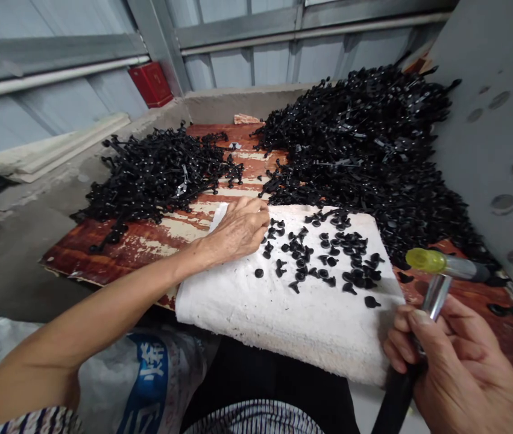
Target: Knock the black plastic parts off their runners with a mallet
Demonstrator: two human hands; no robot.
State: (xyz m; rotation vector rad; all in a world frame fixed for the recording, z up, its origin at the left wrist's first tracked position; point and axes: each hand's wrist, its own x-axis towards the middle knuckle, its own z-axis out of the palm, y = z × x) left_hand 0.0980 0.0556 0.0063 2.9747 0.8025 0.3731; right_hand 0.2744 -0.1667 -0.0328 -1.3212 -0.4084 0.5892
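Beyond the cloth (233, 301), black heaps (355, 132)

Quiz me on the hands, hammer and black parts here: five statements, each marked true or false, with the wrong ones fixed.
1. The left hand is over the white cloth. True.
2. Both hands hold hammers. False: only the right hand holds a hammer.
3. Small black parts lie scattered on the cloth. True.
4. No black parts lie off the cloth. False: a heap is piled beyond it.
5. The hammer's head has a yellow end. True.
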